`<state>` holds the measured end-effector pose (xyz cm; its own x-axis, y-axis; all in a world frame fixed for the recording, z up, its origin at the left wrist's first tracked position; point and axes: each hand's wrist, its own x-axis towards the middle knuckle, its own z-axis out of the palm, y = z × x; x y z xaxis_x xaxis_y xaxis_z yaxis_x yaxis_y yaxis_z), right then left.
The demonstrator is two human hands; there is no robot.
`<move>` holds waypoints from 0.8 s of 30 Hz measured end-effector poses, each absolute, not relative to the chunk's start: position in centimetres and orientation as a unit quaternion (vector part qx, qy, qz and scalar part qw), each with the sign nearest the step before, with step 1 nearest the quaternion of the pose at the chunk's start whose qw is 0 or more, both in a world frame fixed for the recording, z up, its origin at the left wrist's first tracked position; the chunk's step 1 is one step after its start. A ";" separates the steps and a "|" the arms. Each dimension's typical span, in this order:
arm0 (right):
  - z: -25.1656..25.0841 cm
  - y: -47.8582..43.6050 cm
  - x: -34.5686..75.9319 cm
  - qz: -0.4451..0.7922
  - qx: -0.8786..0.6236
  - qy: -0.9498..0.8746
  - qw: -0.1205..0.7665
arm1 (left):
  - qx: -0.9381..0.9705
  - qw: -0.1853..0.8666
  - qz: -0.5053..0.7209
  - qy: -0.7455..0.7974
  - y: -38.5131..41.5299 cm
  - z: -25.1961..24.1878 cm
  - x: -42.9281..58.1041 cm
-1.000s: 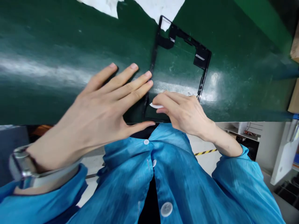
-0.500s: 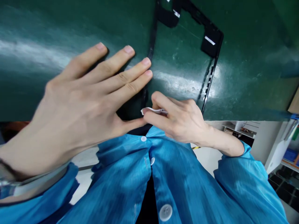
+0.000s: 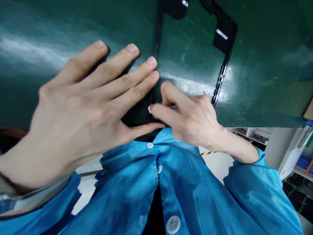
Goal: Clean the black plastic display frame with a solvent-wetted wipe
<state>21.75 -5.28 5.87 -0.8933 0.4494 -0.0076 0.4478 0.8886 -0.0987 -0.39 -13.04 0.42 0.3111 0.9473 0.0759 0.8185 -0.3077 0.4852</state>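
Note:
A thin black rectangular frame (image 3: 221, 70) lies flat on the green table (image 3: 256, 71), its near end hidden under my hands. My left hand (image 3: 90, 98) is spread flat, its fingertips against the frame's left rail. My right hand (image 3: 188, 114) is pinched on a small white strip (image 3: 149, 108) at the frame's near left corner, just beside my left thumb. Only the tip of the strip shows between the fingers.
The table's near edge runs across the middle of the view, above my blue buttoned coat (image 3: 186, 189). Beyond it at lower right are a pale floor with yellow-black tape (image 3: 207, 153) and shelving (image 3: 254, 135). A watch band (image 3: 14, 199) sits on my left wrist.
My right hand slid the white strip leftward along the frame's near end towards its left corner. My left hand stayed spread on the left rail. The view tilted, hiding the white sheets at the top.

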 end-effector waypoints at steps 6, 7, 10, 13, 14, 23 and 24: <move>5.9 -5.0 21.7 0.075 -0.257 -0.964 0.011 | 0.783 0.196 0.185 0.561 -12.9 0.6 -0.2; 5.9 -5.0 21.7 0.076 -0.253 -0.965 0.004 | 0.785 0.190 0.187 0.560 -12.9 0.6 -0.1; 5.8 -5.0 21.7 0.085 -0.222 -0.971 -0.009 | 0.783 0.182 0.183 0.566 -13.0 0.6 0.0; 5.6 -4.9 21.7 0.088 -0.264 -0.961 0.003 | 0.779 0.197 0.187 0.566 -13.0 0.5 0.0; 5.6 -4.9 21.8 0.088 -0.277 -0.957 0.006 | 0.778 0.203 0.188 0.564 -13.1 0.5 0.0; 5.3 -4.9 22.0 0.124 -0.304 -0.944 -0.017 | 0.780 0.191 0.182 0.568 -13.3 0.5 0.2; 5.2 -4.9 22.0 0.127 -0.308 -0.943 -0.018 | 0.779 0.191 0.183 0.568 -13.3 0.6 0.2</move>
<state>22.01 -4.89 5.24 -0.8095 0.5764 -0.1120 0.5854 0.7776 -0.2294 0.18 -13.26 0.62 0.2868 0.9556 0.0671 0.8156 -0.2803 0.5062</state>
